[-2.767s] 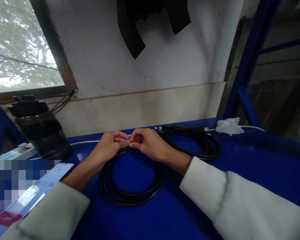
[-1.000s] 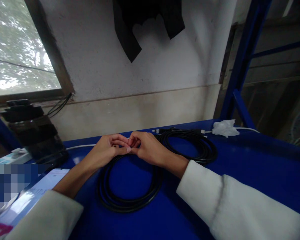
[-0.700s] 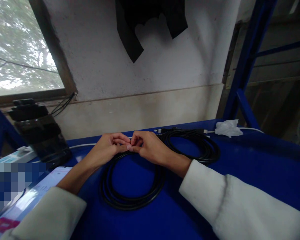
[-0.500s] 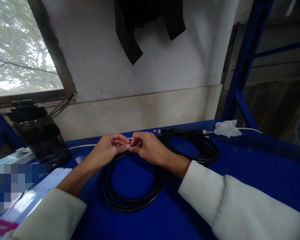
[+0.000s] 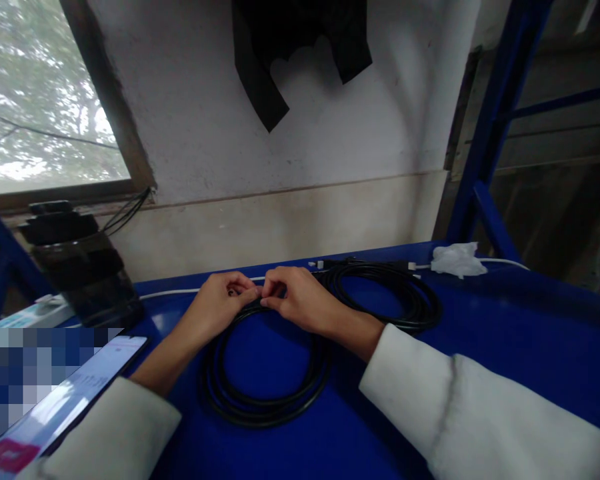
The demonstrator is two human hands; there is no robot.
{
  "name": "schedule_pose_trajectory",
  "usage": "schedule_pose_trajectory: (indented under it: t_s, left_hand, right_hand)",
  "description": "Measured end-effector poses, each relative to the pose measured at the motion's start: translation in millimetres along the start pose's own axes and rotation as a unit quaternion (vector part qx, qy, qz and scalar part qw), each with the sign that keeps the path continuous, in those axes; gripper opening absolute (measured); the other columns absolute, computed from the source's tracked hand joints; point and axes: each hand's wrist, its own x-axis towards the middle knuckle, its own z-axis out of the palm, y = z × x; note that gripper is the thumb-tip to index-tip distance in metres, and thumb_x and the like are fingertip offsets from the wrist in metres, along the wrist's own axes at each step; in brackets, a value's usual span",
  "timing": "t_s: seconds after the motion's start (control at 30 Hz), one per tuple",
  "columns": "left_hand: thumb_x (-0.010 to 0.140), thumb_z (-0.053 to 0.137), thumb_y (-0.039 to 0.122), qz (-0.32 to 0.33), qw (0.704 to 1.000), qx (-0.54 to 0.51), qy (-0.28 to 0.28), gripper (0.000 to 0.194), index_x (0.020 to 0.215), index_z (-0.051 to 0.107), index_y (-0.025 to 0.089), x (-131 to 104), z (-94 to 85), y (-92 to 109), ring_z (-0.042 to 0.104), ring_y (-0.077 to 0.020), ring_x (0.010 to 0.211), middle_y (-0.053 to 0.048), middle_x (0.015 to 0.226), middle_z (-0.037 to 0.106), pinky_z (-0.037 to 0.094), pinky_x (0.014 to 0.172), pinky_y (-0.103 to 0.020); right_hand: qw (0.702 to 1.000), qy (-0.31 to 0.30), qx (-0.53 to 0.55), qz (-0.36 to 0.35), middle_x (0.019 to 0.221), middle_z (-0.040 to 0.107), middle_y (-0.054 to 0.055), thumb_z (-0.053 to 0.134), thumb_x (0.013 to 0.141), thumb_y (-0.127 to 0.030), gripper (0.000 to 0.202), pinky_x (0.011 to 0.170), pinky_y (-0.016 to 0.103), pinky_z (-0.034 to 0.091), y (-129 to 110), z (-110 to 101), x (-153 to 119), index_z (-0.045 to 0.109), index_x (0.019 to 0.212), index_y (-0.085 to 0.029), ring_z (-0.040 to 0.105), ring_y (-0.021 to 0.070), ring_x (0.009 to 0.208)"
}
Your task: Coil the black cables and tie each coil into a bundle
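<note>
A black cable (image 5: 265, 403) lies wound in a round coil on the blue tabletop. At the coil's far side my left hand (image 5: 229, 293) is closed, thumb and forefinger pinched together. My right hand (image 5: 293, 293) pinches just beside it, the fingertips of both nearly touching. Whatever is between the fingertips is too small and covered to make out. The cable passes right under the hands there. A second coil of black cable (image 5: 433, 303) with pale plugs at its ends rests to the right, behind my right wrist.
A dark bottle (image 5: 90, 273) stands at the left, near a white power strip (image 5: 35, 312) and a lit phone (image 5: 75, 393). A white cord (image 5: 170, 292) runs along the back edge. Crumpled white plastic (image 5: 457, 260) lies at the back right. Blue frame posts (image 5: 495, 140) rise at the sides.
Both hands stay pinched at the coil's far side, with only slight finger movement. My left forearm shifts a little to the right; the whole view moves slightly.
</note>
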Motion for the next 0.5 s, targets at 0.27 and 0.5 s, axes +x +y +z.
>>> schedule_pose_trajectory:
  t_s: [0.27,0.5]
  left_hand:
    - [0.080,0.069,0.037,0.005,0.997,0.071,-0.012,0.020,0.074,0.077,0.019,-2.9,-0.9,3.5,0.058,-0.0179,0.061,-0.003,0.068,0.071,0.037,0.059,-0.027]
    - [0.078,0.068,0.033,-0.017,0.997,0.069,-0.014,0.017,0.076,0.077,0.019,-1.9,0.8,5.1,0.061,-0.0189,0.063,-0.005,0.072,0.074,0.040,0.060,-0.028]
  right_hand:
    - [1.000,-0.019,-0.012,-0.014,0.080,0.072,-0.001,0.080,0.083,-0.016,0.011,0.068,0.024,0.043,-1.7,0.3,-1.6,0.071,0.079,-0.019,0.065,0.0134,0.073]
    - [0.999,-0.020,-0.042,-0.006,0.090,0.072,0.001,0.086,0.080,-0.028,0.015,0.073,0.026,0.044,-2.1,1.9,-3.2,0.074,0.084,-0.021,0.065,0.0165,0.082]
